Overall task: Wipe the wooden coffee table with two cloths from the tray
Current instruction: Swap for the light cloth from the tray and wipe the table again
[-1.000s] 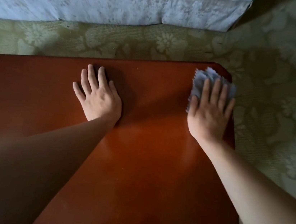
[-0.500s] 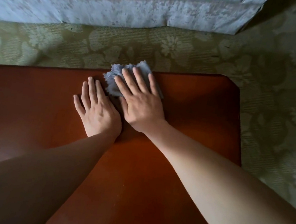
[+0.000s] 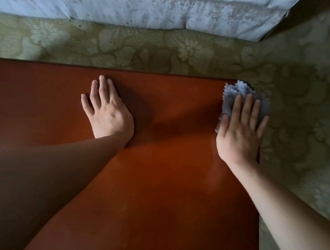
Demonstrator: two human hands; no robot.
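Observation:
The reddish-brown wooden coffee table [image 3: 162, 187] fills the lower part of the view. My right hand [image 3: 241, 130] lies flat with straight fingers on a pale blue-grey cloth [image 3: 237, 94] at the table's far right corner, and part of the cloth reaches over the edge. My left hand [image 3: 107, 111] rests flat on the bare wood near the far edge, fingers straight, holding nothing. No second cloth and no tray are in view.
A green floral carpet [image 3: 309, 102] surrounds the table on the far and right sides. A pale blue-grey sofa base [image 3: 133, 5] runs along the top of the view beyond the carpet strip.
My right hand has slid the cloth from beside my left hand back to the table's far right corner. My left hand has stayed in place.

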